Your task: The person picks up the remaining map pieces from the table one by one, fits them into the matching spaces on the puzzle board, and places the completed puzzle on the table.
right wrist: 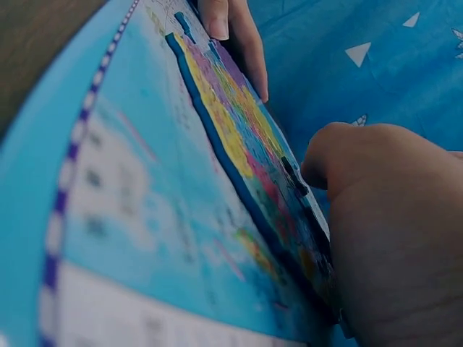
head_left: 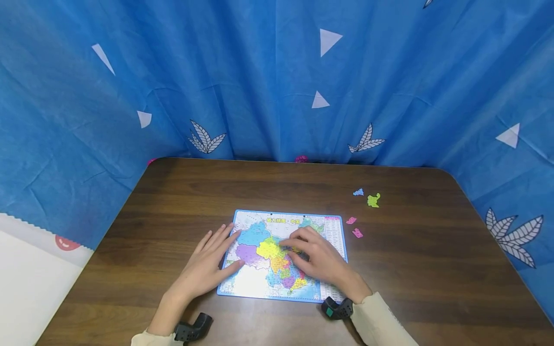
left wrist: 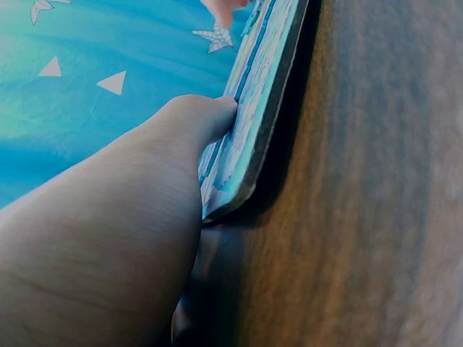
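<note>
A magnetic map puzzle board [head_left: 251, 290] with a blue border lies flat on the table, many coloured pieces set on it. Spread over the board's left edge is my left hand [head_left: 207, 269], its fingers straight and thumb [left wrist: 217, 112] resting on the surface. My right hand [head_left: 318, 257] reaches over the right half of the map, fingers bent loosely, fingertips close to the yellow piece [head_left: 268, 247] and its neighbours. A gap shows between its index finger and thumb, and no piece is visible there. Its palm hides part of the map. The purple piece [head_left: 248, 254] lies between the hands.
Right of the board lie loose pieces on the brown wooden table [head_left: 433, 269]: a blue one [head_left: 358, 191], a green one [head_left: 373, 200], a pink one [head_left: 351, 220] and another pink piece [head_left: 357, 233]. A blue curtain [head_left: 259, 72] hangs behind the table.
</note>
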Available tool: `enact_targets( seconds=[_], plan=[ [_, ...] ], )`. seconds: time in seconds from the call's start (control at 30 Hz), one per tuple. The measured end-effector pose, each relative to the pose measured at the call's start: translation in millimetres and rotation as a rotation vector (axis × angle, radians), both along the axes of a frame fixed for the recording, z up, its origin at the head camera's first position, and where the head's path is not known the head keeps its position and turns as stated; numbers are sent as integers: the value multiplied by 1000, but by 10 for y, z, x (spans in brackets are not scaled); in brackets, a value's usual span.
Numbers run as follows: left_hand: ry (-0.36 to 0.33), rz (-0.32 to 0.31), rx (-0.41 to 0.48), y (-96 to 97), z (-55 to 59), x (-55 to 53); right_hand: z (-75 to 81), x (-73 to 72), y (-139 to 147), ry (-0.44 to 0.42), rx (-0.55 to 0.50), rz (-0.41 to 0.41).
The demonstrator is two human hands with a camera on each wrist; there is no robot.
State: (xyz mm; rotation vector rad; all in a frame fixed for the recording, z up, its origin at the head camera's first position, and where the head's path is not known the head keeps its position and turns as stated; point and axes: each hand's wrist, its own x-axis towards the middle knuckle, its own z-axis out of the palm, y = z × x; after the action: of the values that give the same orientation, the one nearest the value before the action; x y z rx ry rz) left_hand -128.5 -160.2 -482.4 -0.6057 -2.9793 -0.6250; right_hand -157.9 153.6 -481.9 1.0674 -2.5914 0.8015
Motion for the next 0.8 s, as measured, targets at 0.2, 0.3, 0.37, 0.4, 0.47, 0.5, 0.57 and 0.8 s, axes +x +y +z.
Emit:
enact_targets(
  seconds=[0.2,0.3,0.37,0.4,0.47,0.5,0.57,0.8],
  plan=[
    [-22,3,-14,-10,9,-9,2,-7,-11,0,30,27],
    [-29,5,-16,-14,12,-10,0,-8,-11,1,37,24],
    [-29,5,-17,-15,11,-9,-4,-7,-10,7,36,28],
    [-28,3,-17,-15,11,-8,-7,-7,-9,8,33,31],
    [-29,5,-22,-14,8,-11,-12,-7,-6,7,31,33],
    [-23,5,-22,-13,4,-12,-16,-7,-4,6,26,36],
    [-11,3,-18,-12,-2,-13,-23,-6,-2,7,18,41],
    [-4,-6,-10,-9,-6,-5,-26,-8,1,20,9,59]
  ],
)
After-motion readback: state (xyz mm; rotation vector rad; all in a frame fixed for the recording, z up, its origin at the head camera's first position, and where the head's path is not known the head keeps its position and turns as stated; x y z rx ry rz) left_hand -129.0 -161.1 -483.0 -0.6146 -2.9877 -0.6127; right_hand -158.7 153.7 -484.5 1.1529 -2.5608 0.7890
